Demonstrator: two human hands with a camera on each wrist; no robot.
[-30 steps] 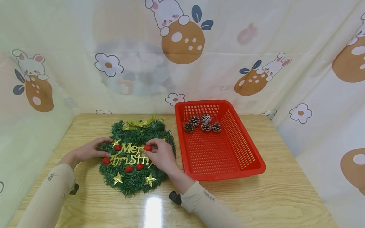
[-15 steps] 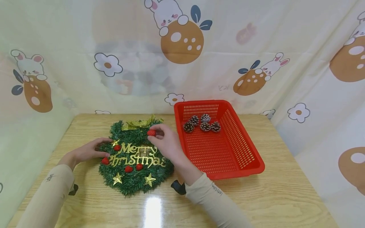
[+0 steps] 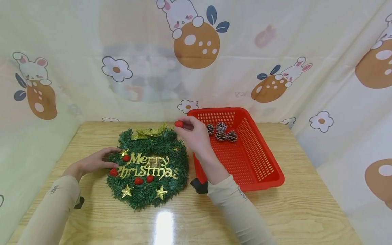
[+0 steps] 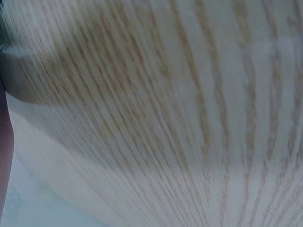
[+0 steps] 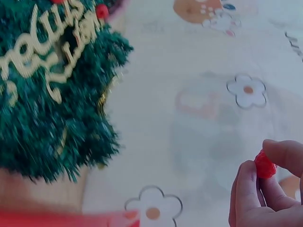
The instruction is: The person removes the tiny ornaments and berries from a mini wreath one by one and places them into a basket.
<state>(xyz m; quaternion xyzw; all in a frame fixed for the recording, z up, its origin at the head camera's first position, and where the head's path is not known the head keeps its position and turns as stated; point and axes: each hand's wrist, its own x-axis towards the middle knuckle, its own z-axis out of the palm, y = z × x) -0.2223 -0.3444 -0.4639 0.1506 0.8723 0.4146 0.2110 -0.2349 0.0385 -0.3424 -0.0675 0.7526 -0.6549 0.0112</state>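
Observation:
A green Christmas wreath [image 3: 131,198] lies on the table, bearing gold "Merry Christmas" lettering [image 3: 150,171], gold stars and several red berries. My left hand [image 3: 97,161] rests at its left edge, fingers fairly straight among the greenery near a gold star [image 3: 124,153] and a red berry [image 3: 113,172]. Between thumb and fingertips my right hand [image 3: 196,136] pinches another small, bumpy red berry [image 5: 265,165]. That hand is raised over the left rim of the red basket [image 3: 269,160], apart from the wreath. Only a sliver of the left hand [image 4: 5,142] shows in the left wrist view.
Inside the basket, at its back left, lie several pine cones [image 3: 221,136], partly hidden by the right hand. A gold ribbon bow [image 3: 149,132] tops the wreath. Behind the wooden table [image 3: 116,226] hangs a printed curtain [image 3: 147,30].
Holding the red berry, my right hand has lifted off the wreath lettering and moved up and right to the basket's edge. My left hand has stayed in place.

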